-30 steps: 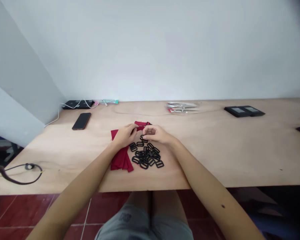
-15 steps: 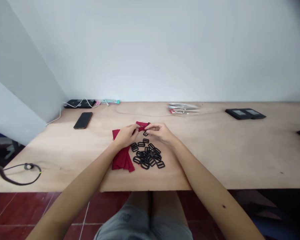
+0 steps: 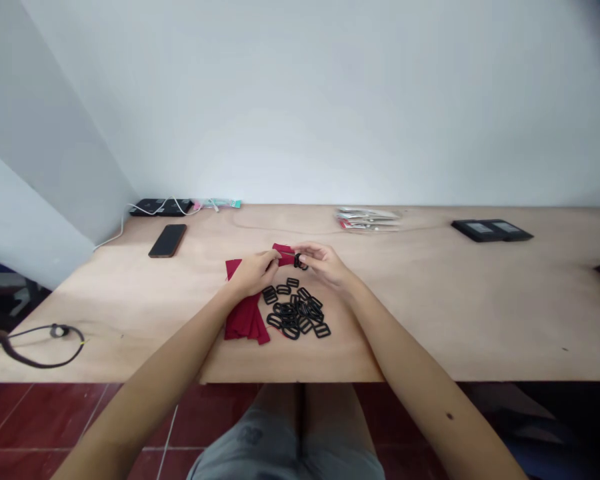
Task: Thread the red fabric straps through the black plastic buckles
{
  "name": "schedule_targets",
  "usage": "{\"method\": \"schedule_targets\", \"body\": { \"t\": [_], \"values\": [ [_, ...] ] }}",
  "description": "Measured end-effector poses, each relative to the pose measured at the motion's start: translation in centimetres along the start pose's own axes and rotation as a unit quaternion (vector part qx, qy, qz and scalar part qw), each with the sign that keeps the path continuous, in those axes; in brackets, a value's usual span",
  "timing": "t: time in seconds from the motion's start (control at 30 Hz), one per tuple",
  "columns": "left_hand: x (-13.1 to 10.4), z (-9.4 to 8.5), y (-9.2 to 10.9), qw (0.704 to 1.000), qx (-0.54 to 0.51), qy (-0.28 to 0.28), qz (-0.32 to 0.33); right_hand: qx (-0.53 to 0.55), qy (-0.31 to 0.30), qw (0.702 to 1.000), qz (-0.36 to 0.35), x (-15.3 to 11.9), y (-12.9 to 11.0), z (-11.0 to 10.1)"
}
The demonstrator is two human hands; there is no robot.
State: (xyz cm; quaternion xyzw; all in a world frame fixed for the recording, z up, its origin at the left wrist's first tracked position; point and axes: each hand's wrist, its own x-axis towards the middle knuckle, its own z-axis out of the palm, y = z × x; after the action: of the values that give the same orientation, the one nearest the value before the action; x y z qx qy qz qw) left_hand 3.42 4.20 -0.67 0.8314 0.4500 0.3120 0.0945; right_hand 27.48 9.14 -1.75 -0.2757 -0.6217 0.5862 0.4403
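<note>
My left hand (image 3: 258, 270) is closed on a red fabric strip (image 3: 286, 256), pinching it between thumb and fingers. At the strip's right end, my right hand (image 3: 325, 264) pinches a black buckle (image 3: 300, 262), which touches the fabric. Nearer me lies a loose pile of several black buckles (image 3: 300, 312), some of them overlapping. More red strips (image 3: 245, 320) are fanned out left of the pile, partly hidden under my left hand and forearm.
A phone (image 3: 168, 241) lies at the left, with black boxes (image 3: 161, 207) and a white cable behind. Packets (image 3: 367, 219) lie at the back middle, black cases (image 3: 492, 230) at the back right. A cable loop (image 3: 45, 347) rests at the front left.
The black buckle at my right fingers has shifted slightly right and up, and more of it shows beside the end of the red strip. My left hand has barely moved.
</note>
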Motion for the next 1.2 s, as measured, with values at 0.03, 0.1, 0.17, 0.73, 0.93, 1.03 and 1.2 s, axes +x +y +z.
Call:
{"method": "schedule_targets", "body": {
  "t": [0.03,0.1,0.17,0.73,0.93,1.03,1.2],
  "values": [
    [0.0,0.0,0.0,1.0,0.001,-0.001,0.0,0.005,-0.003,1.0,0.001,0.0,0.0,0.0],
    [0.0,0.0,0.0,1.0,0.0,-0.003,0.003,0.011,-0.007,1.0,0.004,-0.1,-0.2,0.1],
    [0.0,0.0,0.0,1.0,-0.003,-0.01,0.009,0.01,-0.007,1.0,0.003,-0.2,-0.3,0.2],
    [0.0,-0.4,0.6,0.996,-0.041,-0.064,0.037,0.028,-0.053,0.998,0.031,-0.4,0.0,1.4],
    [0.0,-0.3,0.6,0.998,-0.046,-0.033,0.0,0.05,-0.008,0.998,0.023,-0.4,0.0,1.8],
    [0.0,-0.3,0.6,0.998,-0.058,-0.028,-0.004,0.022,-0.03,0.998,0.042,-0.5,-0.2,1.7],
    [-0.2,-0.3,0.8,0.997,-0.071,-0.018,-0.001,-0.036,-0.055,0.996,0.067,-0.5,-0.2,1.8]
  ]
}}
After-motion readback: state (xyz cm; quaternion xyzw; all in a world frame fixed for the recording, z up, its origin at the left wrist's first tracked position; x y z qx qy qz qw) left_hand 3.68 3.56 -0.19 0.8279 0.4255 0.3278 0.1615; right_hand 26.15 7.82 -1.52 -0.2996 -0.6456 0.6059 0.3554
